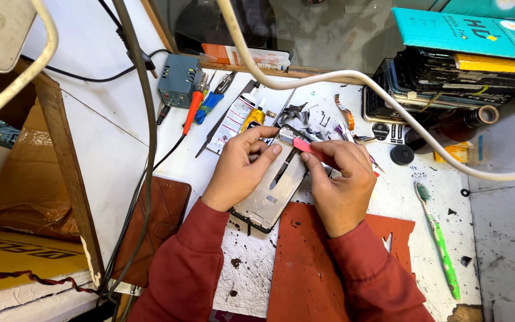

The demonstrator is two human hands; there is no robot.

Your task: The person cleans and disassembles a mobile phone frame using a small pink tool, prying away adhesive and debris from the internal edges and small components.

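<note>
An opened phone frame (275, 191) with a bare silver metal back lies slanted on the white bench, partly over a red mat (305, 262). My left hand (239, 167) holds the frame's left side, fingers curled over its top edge. In my right hand (341, 179) is a flat pink pry tool (308, 148), pinched between thumb and fingers, its tip pressed at the frame's upper end. Both arms wear dark red sleeves.
Behind the hands lie glue tubes (233, 119), an orange-handled soldering iron (193, 110) by a grey station (177, 80), tweezers and metal scraps. A stack of phones and boxes (448, 77) stands at right, a green toothbrush (439, 238) beside it. A white cable (353, 77) arcs overhead. A brown case (162, 209) lies at left.
</note>
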